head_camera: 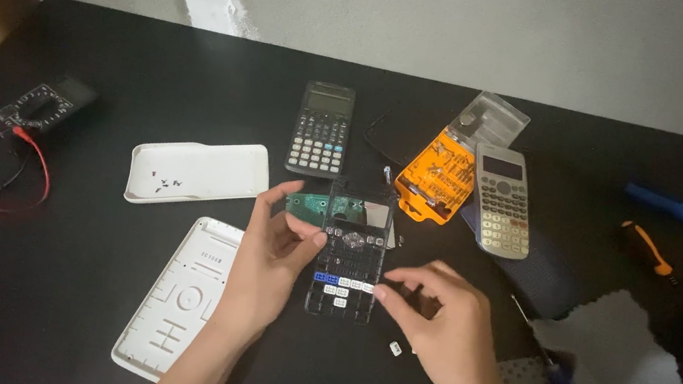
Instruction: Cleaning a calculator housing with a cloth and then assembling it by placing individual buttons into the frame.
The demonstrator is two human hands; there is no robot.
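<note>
A person bends over a black table (69,289) with a calculator taken to pieces. The left hand (267,265) holds up the black front shell (348,262) of the calculator, thumb and fingers pinched on its left edge, so the shell stands tilted in the middle of the table. A few white and blue keys (341,282) sit in the lower rows of its grid; most of the openings are bare. The right hand (438,321) comes in from five o'clock, its forefinger and thumb closed together at the shell's right edge beside the white keys; whether they pinch a key I cannot tell.

Just behind the shell, at twelve o'clock, lies a green circuit board (324,205). Loose white keys (396,348) lie on the table at five o'clock of the shell, near the right wrist.

At nine o'clock of the left hand lies a white back cover (172,301), inside face up. Above it, at eleven o'clock, a white lid (214,169) holds a few small screws (164,184). A whole black calculator (321,129) lies at twelve o'clock, and a grey calculator (503,201) at two o'clock, just beside an orange bit case (430,177) with its clear lid open. Far out at ten o'clock sits a black meter (40,105) with red leads (23,170). At three o'clock lie a grey cloth (616,356), an orange-and-black screwdriver (646,247) and a blue tool (666,204).
</note>
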